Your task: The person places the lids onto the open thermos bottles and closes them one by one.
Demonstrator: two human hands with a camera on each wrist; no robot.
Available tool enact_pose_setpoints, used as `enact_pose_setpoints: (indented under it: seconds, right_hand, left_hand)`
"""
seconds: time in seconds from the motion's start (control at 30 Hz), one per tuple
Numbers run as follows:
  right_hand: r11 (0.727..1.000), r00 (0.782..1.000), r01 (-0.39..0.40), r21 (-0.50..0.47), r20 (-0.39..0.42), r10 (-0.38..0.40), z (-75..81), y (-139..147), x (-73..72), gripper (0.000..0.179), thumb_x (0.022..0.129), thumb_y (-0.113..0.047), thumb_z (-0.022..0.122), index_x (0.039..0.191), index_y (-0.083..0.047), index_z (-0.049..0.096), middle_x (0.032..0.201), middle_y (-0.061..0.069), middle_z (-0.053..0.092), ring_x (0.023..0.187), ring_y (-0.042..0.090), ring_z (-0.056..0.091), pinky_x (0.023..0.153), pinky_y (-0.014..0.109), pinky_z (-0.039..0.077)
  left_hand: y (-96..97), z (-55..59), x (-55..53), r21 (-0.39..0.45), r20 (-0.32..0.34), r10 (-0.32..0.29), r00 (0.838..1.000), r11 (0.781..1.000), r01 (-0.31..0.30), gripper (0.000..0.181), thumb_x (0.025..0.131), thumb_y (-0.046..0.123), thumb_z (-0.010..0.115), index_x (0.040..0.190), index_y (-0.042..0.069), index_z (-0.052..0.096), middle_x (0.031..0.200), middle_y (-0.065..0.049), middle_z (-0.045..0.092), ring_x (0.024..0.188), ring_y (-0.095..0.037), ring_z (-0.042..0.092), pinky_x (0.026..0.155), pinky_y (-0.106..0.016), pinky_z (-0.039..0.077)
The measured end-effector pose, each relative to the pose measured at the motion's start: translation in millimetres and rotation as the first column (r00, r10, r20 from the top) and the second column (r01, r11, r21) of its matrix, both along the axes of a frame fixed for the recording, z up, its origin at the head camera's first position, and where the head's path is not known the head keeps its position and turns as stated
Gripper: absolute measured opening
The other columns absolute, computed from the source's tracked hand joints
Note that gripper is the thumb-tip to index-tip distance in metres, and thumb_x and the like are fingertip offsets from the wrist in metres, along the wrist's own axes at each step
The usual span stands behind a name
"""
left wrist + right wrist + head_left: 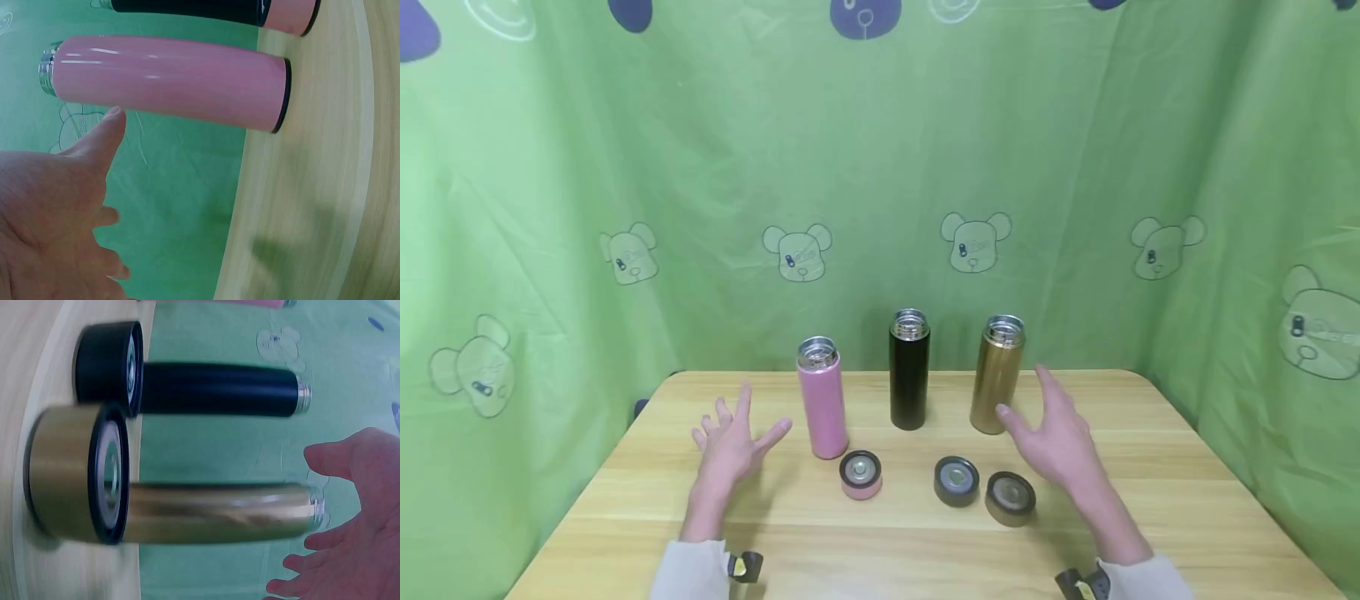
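Three lidless steel-necked thermos bottles stand upright on the table: a pink bottle, a black bottle and a gold bottle. In front of them lie their lids, hollow side up: a pink lid, a black lid and a gold lid. My left hand hovers left of the pink bottle with fingers spread, holding nothing; the left wrist view shows the thumb near that bottle. To the right of the gold bottle is my right hand, thumb and fingers apart, gripping nothing.
The wooden table has its back edge just behind the bottles. A green curtain with bear drawings hangs behind and along both sides. Dark wrist cameras sit at both sleeves.
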State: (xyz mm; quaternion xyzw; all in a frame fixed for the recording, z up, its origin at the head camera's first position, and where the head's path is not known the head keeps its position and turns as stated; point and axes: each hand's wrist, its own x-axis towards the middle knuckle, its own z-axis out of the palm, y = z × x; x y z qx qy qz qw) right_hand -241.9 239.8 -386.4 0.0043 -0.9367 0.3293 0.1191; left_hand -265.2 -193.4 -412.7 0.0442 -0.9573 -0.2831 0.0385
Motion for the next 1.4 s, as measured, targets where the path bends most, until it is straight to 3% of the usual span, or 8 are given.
enact_pose_setpoints:
  seconds: [0.2, 0.33, 0.5, 0.67, 0.8, 0.93, 1.2, 1.4]
  right_hand:
    - [0.999, 0.999, -0.045, 0.007, 0.013, 0.045, -1.5, -20, 7.4, 0.096, 0.098, -0.060, 0.054, 0.162, -0.005, 0.008, 0.163, 0.031, 0.021, 0.143, 0.059, 0.028, 0.112, 0.074, 0.027]
    - [0.997, 0.997, -0.072, 0.003, -0.003, 0.072, -0.5, -37, 7.9, 0.087, 0.099, -0.060, 0.053, 0.159, -0.004, 0.024, 0.152, 0.032, 0.043, 0.132, 0.054, 0.049, 0.106, 0.069, 0.042]
    - [0.990, 0.989, -0.138, -0.028, -0.049, 0.137, -3.1, -62, 2.2, 0.070, 0.099, -0.042, 0.063, 0.152, -0.002, 0.039, 0.134, 0.028, 0.062, 0.120, 0.046, 0.062, 0.099, 0.060, 0.052]
    - [0.979, 0.979, -0.205, -0.008, -0.017, 0.205, -6.6, -89, -3.0, 0.072, 0.094, -0.033, 0.070, 0.151, 0.000, 0.039, 0.134, 0.027, 0.062, 0.121, 0.044, 0.061, 0.099, 0.057, 0.053]
    - [0.969, 0.968, -0.247, -0.015, 0.052, 0.247, -11.0, -115, -6.1, 0.075, 0.092, -0.033, 0.073, 0.150, 0.002, 0.040, 0.140, 0.027, 0.058, 0.129, 0.044, 0.056, 0.107, 0.057, 0.047]
    - [0.964, 0.959, -0.266, -0.021, 0.097, 0.267, -17.9, -136, -10.2, 0.079, 0.088, -0.032, 0.077, 0.148, 0.004, 0.043, 0.144, 0.028, 0.054, 0.133, 0.044, 0.053, 0.111, 0.057, 0.045]
    - [0.934, 0.924, -0.358, -0.002, 0.145, 0.354, -30.4, -162, -17.2, 0.080, 0.079, -0.027, 0.085, 0.143, 0.004, 0.048, 0.133, 0.025, 0.062, 0.122, 0.042, 0.060, 0.104, 0.055, 0.050]
    - [0.918, 0.896, -0.395, -0.035, 0.206, 0.393, -41.9, -175, -19.4, 0.094, 0.070, -0.032, 0.090, 0.146, 0.001, 0.046, 0.141, 0.025, 0.057, 0.131, 0.042, 0.054, 0.110, 0.057, 0.045]
  left_hand:
    - [9.3, -0.7, 0.7, 0.039, 0.027, -0.038, 0.999, 0.999, 0.037, 0.104, 0.092, 0.068, 0.057, 0.163, 0.011, 0.009, 0.160, -0.040, 0.006, 0.143, -0.067, 0.007, 0.116, -0.075, 0.007]
    - [12.1, -3.1, 1.0, 0.072, 0.054, -0.058, 0.997, 0.996, 0.054, 0.106, 0.091, 0.072, 0.055, 0.162, 0.005, 0.013, 0.161, -0.036, 0.015, 0.145, -0.062, 0.015, 0.115, -0.074, 0.018]
    - [11.2, -5.6, 0.6, 0.069, 0.076, -0.070, 0.995, 0.996, 0.065, 0.101, 0.093, 0.070, 0.053, 0.155, -0.006, 0.028, 0.154, -0.037, 0.034, 0.142, -0.056, 0.032, 0.115, -0.070, 0.030]
    - [10.9, -6.5, 0.2, 0.084, 0.092, -0.100, 0.991, 0.992, 0.093, 0.089, 0.096, 0.065, 0.054, 0.147, -0.007, 0.044, 0.146, -0.034, 0.049, 0.135, -0.053, 0.046, 0.110, -0.066, 0.039]
    - [11.4, -6.6, 0.8, 0.081, 0.100, -0.141, 0.985, 0.988, 0.134, 0.076, 0.097, 0.059, 0.057, 0.134, -0.008, 0.058, 0.133, -0.031, 0.061, 0.122, -0.048, 0.059, 0.103, -0.062, 0.048]
    - [13.3, -6.2, 1.8, 0.080, 0.100, -0.171, 0.980, 0.983, 0.164, 0.068, 0.097, 0.055, 0.060, 0.127, -0.006, 0.063, 0.126, -0.028, 0.066, 0.115, -0.044, 0.064, 0.099, -0.059, 0.052]
    - [20.4, -6.5, 0.5, 0.132, 0.095, -0.187, 0.978, 0.976, 0.174, 0.070, 0.098, 0.053, 0.059, 0.139, -0.004, 0.054, 0.132, -0.028, 0.063, 0.116, -0.041, 0.065, 0.098, -0.058, 0.053]
    - [21.8, -10.2, 0.4, 0.185, 0.100, -0.170, 0.980, 0.971, 0.150, 0.082, 0.095, 0.057, 0.061, 0.148, -0.004, 0.043, 0.132, -0.030, 0.062, 0.117, -0.042, 0.064, 0.097, -0.060, 0.053]
